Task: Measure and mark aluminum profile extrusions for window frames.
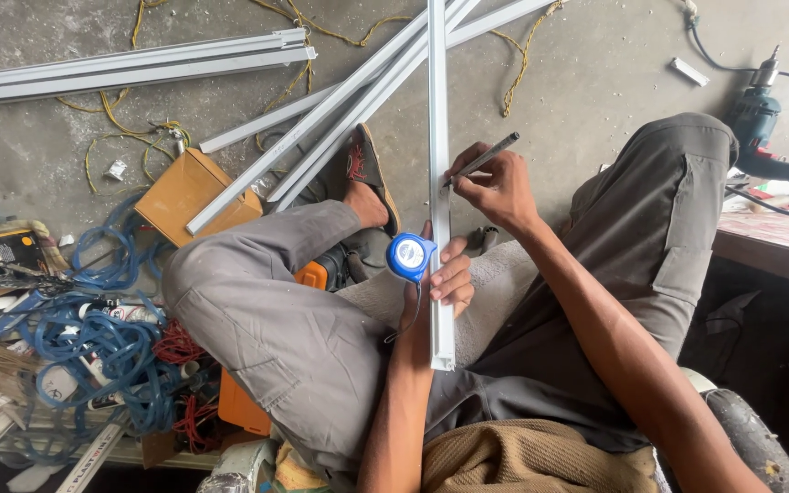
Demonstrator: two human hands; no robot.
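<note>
1. While sitting with knees spread over the concrete floor (595, 82), the person is laying a long white plastic channel strip (438, 137) across the lap, its near end by the thigh and its far end running out of view at the top.
2. The right hand (497, 190) is pinching a dark pencil (484, 157), fingers closed on it, tip touching the strip.
3. The left hand (445, 274) is pressing against the strip's side while wrapped around a blue tape measure (410, 256).
4. The strip is looking light, thin and springy, likely bending if lifted by one end; gripping it near the marked spot seems steadiest.
5. More white strips (340, 110) are lying crossed on the floor, with an orange box (184, 192), blue cable coils (111, 338) and a drill (760, 128) nearby.
</note>
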